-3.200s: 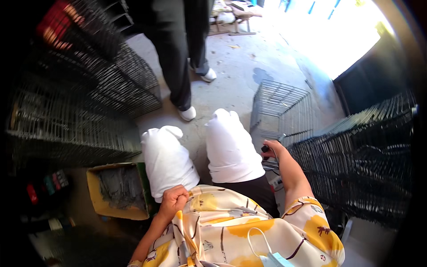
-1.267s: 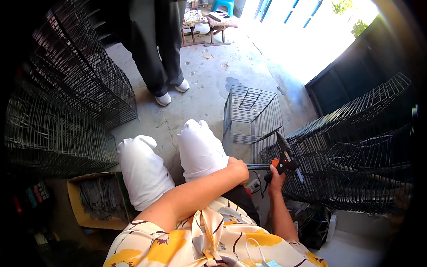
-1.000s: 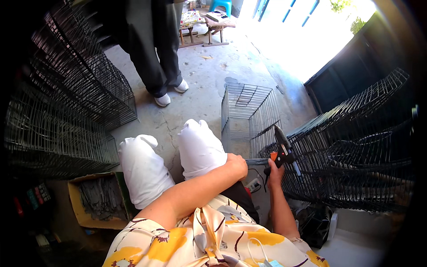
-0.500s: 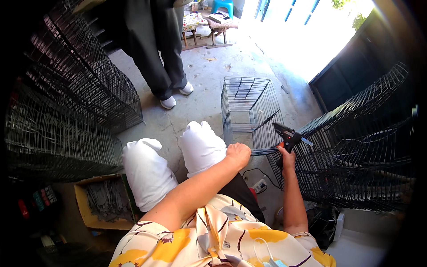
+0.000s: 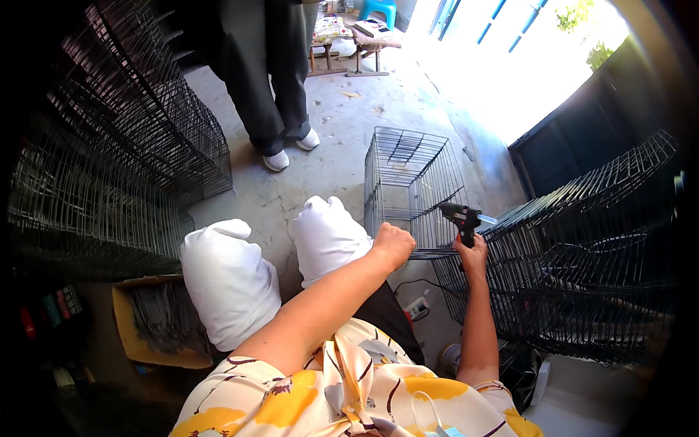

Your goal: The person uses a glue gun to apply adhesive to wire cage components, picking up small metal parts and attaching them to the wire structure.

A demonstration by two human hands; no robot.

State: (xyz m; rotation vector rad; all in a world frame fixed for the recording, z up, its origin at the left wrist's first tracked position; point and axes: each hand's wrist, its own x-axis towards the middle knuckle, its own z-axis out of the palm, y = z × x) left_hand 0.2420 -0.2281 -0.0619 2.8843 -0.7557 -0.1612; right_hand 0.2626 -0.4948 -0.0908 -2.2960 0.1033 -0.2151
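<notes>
My left hand [image 5: 395,245] reaches across my body, closed round the near edge of a black wire cage [image 5: 373,171]. The cage stands on the floor in front of me, beyond my knees. In my right hand [image 5: 473,255] is a black glue gun [image 5: 460,214] with a clear glue stick poking out of its back end. Its nozzle points left, over the cage's near right part. Whether the nozzle touches the wires I cannot tell. My fingers hide part of the gun's handle.
Stacked black wire panels [image 5: 582,262] lean close on the right; more wire cages [image 5: 145,109] stand at the left. A cardboard box [image 5: 131,331] holds grey flat pieces. A power strip [image 5: 417,309] lies below the cage. Ahead stands another person [image 5: 269,80] near stools [image 5: 373,40].
My right hand has tilted the glue gun, so its nozzle now points more level to the left. My left hand keeps hold of the cage's edge. The whole view has shifted slightly.
</notes>
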